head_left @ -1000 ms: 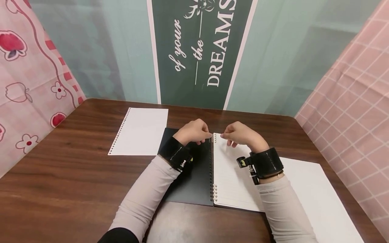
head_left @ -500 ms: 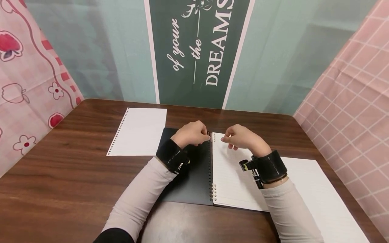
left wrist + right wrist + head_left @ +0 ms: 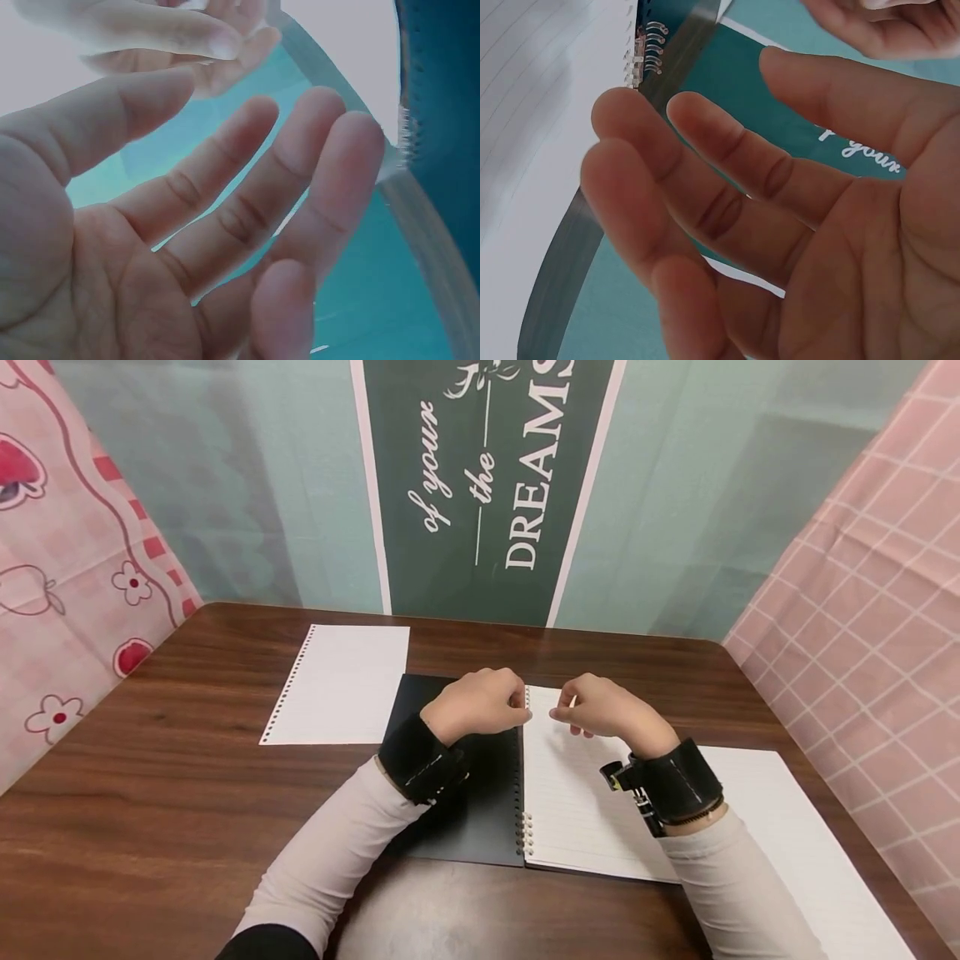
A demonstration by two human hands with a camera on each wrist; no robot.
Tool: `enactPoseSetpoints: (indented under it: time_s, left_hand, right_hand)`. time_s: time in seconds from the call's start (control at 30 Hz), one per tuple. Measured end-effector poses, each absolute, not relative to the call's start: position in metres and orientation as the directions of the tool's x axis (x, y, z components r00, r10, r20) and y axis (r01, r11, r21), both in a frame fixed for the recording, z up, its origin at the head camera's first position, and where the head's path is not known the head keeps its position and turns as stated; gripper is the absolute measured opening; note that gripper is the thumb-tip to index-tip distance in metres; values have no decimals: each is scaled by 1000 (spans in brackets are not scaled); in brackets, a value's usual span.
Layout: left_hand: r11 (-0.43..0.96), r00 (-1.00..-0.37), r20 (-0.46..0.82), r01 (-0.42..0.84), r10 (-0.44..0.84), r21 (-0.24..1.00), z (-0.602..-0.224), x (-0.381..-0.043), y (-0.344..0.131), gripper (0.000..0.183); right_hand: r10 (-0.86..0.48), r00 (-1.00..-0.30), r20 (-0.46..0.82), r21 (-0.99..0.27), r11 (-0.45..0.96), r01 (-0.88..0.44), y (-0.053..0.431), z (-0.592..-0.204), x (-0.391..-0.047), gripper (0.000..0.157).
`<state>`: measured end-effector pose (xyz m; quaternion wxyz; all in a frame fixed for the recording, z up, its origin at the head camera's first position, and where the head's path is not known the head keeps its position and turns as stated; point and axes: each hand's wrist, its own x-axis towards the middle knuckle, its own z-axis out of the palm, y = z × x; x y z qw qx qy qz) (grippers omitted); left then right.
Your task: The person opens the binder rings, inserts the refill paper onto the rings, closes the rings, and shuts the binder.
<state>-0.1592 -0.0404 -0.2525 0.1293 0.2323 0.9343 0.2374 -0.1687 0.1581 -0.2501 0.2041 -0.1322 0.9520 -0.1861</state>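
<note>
My left grip [image 3: 480,700] and right grip [image 3: 600,705] both sit wide, thumbs apart from fingers, over the notebook [image 3: 577,793] spread mid-surface [image 3: 150,802]. Loose punched sheet's [image 3: 337,685] toward the far-left corner, more white paper [image 3: 798,843] near the right edge.

A dark brown wood-grain desk [image 3: 135,810] with rounded far corners carries a pale glare along its near edge. Behind it hangs a blue-green cloth backdrop [image 3: 675,510], its dark green panel [image 3: 457,585] lettered sideways in white, "DREAMS" largest. A pink fabric [image 3: 75,552] printed with apples and flowers flanks the left; a pink cloth [image 3: 870,602] with white grid lines, the right.
</note>
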Motion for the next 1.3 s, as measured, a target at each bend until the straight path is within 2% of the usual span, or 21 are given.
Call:
enactPoseSetpoints:
  time_s: [0.5,1.1,1.3]
  left_hand:
    - [745,-799,-105,494,592,448,-245,-135,-42,15]
    - [702,-756,-157,480,635,527,-254,-119,-59,10]
    - [717,-752,-181,484,634,501,-265,-109,-59,12]
  right_hand:
    - [-336,-890,-308,-388,898,-205,166,-250,-154,22]
    - [-339,-907,-250,-350,905,-241,179,-253,-133,17]
    - [-339,-903,-266,-347,907,-238,182,-258,-126,17]
